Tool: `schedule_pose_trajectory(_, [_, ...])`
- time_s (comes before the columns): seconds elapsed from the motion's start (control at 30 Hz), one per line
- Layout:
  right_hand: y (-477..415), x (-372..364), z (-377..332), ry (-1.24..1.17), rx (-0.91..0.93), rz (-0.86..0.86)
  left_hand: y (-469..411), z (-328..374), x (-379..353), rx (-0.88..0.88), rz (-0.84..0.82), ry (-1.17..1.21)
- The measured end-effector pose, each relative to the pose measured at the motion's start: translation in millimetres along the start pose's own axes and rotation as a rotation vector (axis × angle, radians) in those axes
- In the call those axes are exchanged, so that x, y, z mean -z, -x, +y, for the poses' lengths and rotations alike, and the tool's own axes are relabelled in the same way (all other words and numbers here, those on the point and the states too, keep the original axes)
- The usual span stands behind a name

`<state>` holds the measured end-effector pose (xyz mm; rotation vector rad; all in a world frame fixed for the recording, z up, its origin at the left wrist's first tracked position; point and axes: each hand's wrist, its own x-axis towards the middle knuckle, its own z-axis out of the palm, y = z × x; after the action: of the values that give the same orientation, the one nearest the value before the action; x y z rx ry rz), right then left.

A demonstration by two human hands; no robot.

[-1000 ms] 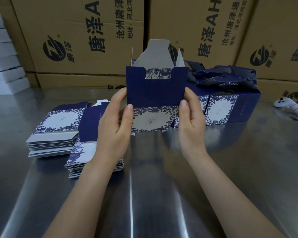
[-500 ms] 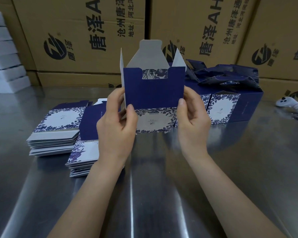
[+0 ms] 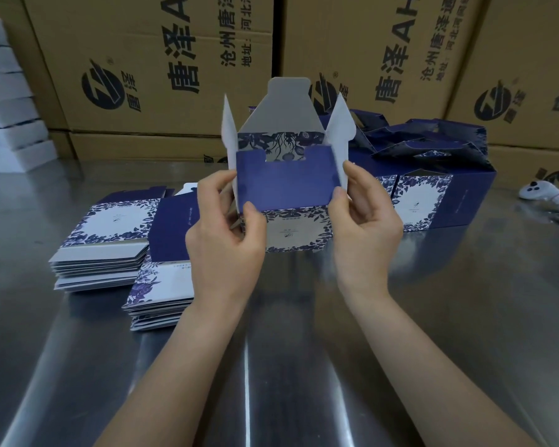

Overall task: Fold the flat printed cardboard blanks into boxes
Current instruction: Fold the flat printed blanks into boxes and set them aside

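I hold a half-formed navy and white floral box [image 3: 286,185] upright above the steel table [image 3: 433,301]. My left hand [image 3: 223,233] grips its left side with the thumb on the lower front edge. My right hand [image 3: 363,217] grips the right side. The box's top is open: a grey back flap stands up, two white side flaps splay outward, and the navy front flap leans toward me. Two stacks of flat printed blanks [image 3: 104,240] [image 3: 162,285] lie at the left. Folded boxes [image 3: 433,188] stand behind at the right.
Large brown shipping cartons [image 3: 162,66] form a wall along the table's far edge. White foam boxes [image 3: 7,108] are stacked at the far left. A white handheld controller [image 3: 547,196] lies at the right edge.
The box has opened out from flat: its side flaps have spread apart, the navy front flap tilts toward me, and the printed inner wall now shows. Both hands stayed on its sides.
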<state>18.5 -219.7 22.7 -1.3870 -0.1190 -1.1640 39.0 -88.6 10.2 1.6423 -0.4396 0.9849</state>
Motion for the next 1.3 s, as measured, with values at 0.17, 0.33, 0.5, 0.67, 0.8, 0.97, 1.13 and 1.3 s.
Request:
schedule_pose_trajectory(0.17, [1.1,-1.7,-0.1,0.009,-0.002,0.018,1.7,1.5,-1.7,0.033,0.013,-0.008])
schedule_pose_trajectory(0.33, [0.4,0.2,4.3,0.079,0.009,0.021,1.6,4.6,-0.8,0.063,0.011,0.008])
schedule_pose_trajectory(0.5, [-0.3,0.2,3.5,0.134,0.005,-0.002,1.1,5.9,-0.7,0.142,-0.008,-0.020])
schedule_pose_trajectory(0.67, [2.5,-2.4,2.1,0.094,-0.026,-0.012,0.0,5.9,-2.3,0.175,0.013,-0.064])
schedule_pose_trajectory(0.8, [2.3,-2.1,5.8,0.146,-0.074,-0.051,0.4,5.7,-3.3,0.212,0.018,-0.026])
schedule_pose_trajectory(0.97, [-0.5,-0.5,4.8,0.158,-0.193,-0.108,2.9,3.7,-5.8,0.229,0.035,-0.009])
schedule_pose_trajectory(1.13, [-1.3,-0.3,3.2,0.119,-0.234,-0.106,0.9,1.8,-6.6,0.315,0.052,0.023])
schedule_pose_trajectory(1.3, [0.0,-1.4,2.6,0.104,-0.219,-0.110,0.4,4.0,-4.7,0.284,0.050,0.038])
